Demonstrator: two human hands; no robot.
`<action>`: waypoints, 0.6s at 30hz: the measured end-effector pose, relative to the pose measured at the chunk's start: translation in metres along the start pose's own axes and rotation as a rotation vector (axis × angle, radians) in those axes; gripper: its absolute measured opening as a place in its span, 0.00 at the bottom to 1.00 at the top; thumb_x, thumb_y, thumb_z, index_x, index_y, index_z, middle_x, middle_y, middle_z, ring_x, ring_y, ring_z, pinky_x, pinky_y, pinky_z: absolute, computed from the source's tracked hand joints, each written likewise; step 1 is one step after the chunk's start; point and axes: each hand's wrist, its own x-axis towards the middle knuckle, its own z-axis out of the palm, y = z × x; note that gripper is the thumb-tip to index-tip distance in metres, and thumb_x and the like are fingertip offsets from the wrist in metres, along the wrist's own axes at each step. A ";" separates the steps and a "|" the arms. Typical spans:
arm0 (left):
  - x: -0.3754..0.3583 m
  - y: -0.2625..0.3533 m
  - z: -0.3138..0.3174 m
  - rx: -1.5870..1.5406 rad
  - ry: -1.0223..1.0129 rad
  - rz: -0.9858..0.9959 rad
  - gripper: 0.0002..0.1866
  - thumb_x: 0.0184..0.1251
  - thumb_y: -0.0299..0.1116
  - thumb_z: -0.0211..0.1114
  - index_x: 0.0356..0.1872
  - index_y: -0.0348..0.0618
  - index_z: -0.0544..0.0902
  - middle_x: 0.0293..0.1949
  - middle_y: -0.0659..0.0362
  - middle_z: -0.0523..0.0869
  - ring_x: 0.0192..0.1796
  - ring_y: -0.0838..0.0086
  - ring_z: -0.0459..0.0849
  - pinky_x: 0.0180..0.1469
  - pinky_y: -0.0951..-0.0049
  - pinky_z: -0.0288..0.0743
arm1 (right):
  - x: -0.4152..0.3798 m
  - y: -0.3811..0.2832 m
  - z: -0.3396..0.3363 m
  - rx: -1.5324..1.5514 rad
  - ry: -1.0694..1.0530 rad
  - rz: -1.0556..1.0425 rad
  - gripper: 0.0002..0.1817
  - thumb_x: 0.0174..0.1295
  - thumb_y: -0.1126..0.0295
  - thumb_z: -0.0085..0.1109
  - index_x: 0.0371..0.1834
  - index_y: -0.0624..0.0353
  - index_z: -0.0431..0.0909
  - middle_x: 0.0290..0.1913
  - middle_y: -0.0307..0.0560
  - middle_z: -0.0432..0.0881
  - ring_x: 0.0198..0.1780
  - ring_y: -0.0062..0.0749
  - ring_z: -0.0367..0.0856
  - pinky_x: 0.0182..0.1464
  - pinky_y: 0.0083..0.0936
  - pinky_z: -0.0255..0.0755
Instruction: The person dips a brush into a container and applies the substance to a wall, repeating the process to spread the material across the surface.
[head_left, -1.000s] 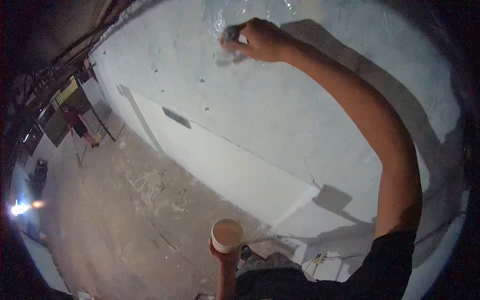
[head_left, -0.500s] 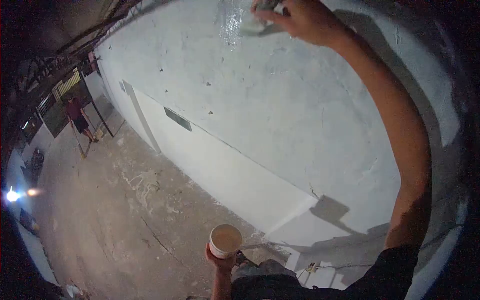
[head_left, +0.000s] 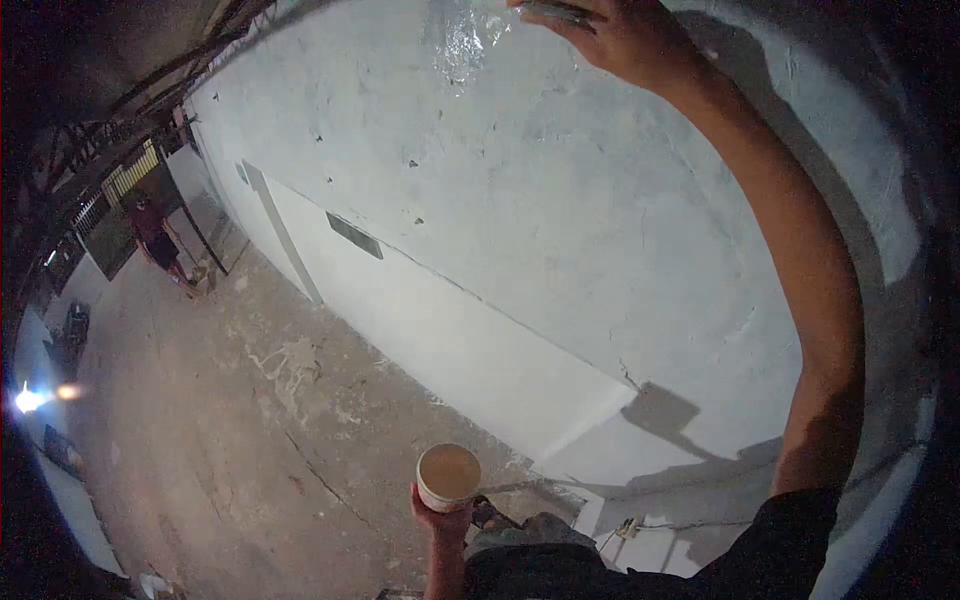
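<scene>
My left hand [head_left: 440,521] holds a white plastic tub [head_left: 447,499] from below, low in the middle of the view; a tan surface shows inside it. High at the top edge, my right hand [head_left: 630,42] is closed around what looks like a paintbrush [head_left: 556,12], whose far part is cut off by the frame. Just left of this hand, a wet, shiny patch [head_left: 462,48] glistens on the pale grey wall [head_left: 560,220].
A smooth white lower section [head_left: 440,330] runs along the wall, with a grey rectangle [head_left: 355,236] in it. Stained concrete floor [head_left: 230,430] spreads to the left. Farther off stands a person [head_left: 155,235]. A bright lamp [head_left: 30,400] shines at far left.
My right hand has moved up a little, carrying the brush mostly out of the top of the view. The distant person has changed posture slightly. The tub stays nearly in place.
</scene>
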 end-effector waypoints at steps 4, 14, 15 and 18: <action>-0.004 0.000 0.003 0.087 0.083 0.047 0.42 0.66 0.69 0.51 0.74 0.53 0.74 0.71 0.53 0.76 0.71 0.50 0.76 0.66 0.40 0.73 | 0.007 0.012 -0.001 -0.072 0.057 -0.040 0.13 0.75 0.64 0.63 0.51 0.62 0.87 0.49 0.49 0.91 0.46 0.43 0.91 0.48 0.36 0.86; 0.005 -0.004 -0.008 -0.061 0.044 -0.010 0.39 0.68 0.67 0.51 0.72 0.52 0.75 0.70 0.54 0.78 0.69 0.50 0.78 0.64 0.39 0.75 | 0.025 0.003 -0.015 0.118 -0.021 0.229 0.14 0.75 0.61 0.63 0.51 0.61 0.86 0.48 0.51 0.90 0.47 0.46 0.89 0.52 0.38 0.81; 0.003 -0.004 -0.006 -0.035 0.052 0.002 0.39 0.68 0.67 0.51 0.72 0.52 0.75 0.70 0.54 0.78 0.69 0.50 0.78 0.64 0.39 0.74 | 0.027 0.007 -0.015 0.119 -0.022 0.231 0.14 0.75 0.61 0.63 0.51 0.61 0.86 0.48 0.51 0.90 0.47 0.46 0.89 0.52 0.38 0.81; -0.001 -0.001 -0.002 0.020 0.071 0.025 0.39 0.69 0.66 0.50 0.72 0.52 0.75 0.70 0.54 0.78 0.69 0.50 0.78 0.65 0.39 0.74 | 0.032 0.019 -0.018 -0.050 -0.041 0.011 0.16 0.75 0.59 0.63 0.51 0.62 0.84 0.44 0.53 0.89 0.44 0.45 0.89 0.49 0.38 0.81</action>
